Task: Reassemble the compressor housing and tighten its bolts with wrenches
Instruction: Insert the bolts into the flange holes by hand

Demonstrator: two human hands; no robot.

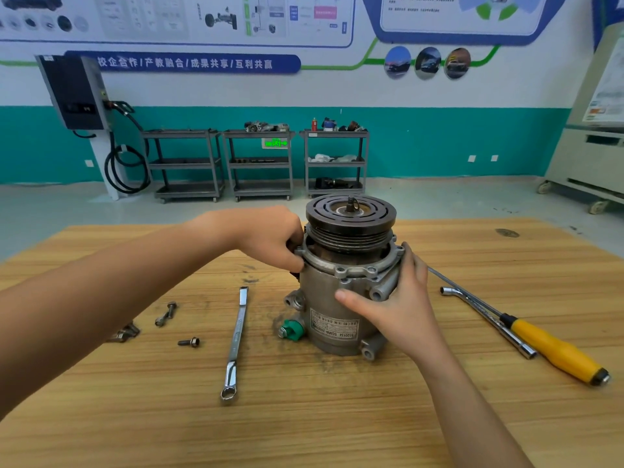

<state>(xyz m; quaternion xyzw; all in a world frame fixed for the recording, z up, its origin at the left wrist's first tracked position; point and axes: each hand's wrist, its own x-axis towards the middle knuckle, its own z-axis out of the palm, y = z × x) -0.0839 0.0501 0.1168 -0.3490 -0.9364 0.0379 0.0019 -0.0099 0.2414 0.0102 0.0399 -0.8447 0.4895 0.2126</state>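
Three grey carts (260, 163) line a teal-and-white wall (439, 143) (posters above), grey floor (50, 211).

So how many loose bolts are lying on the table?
3 clearly: two bolts lying together left of the ring wrench, and a single bolt nearer the camera. Metal bits by the left forearm may be more; too unclear to tell.

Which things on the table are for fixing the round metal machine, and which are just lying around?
For the job:
compressor, held by the left hand and right hand
ring wrench
socket wrench
loose bolts

Just lying about:
yellow-handled screwdriver, probably
carts by the wall
charger box on the wall
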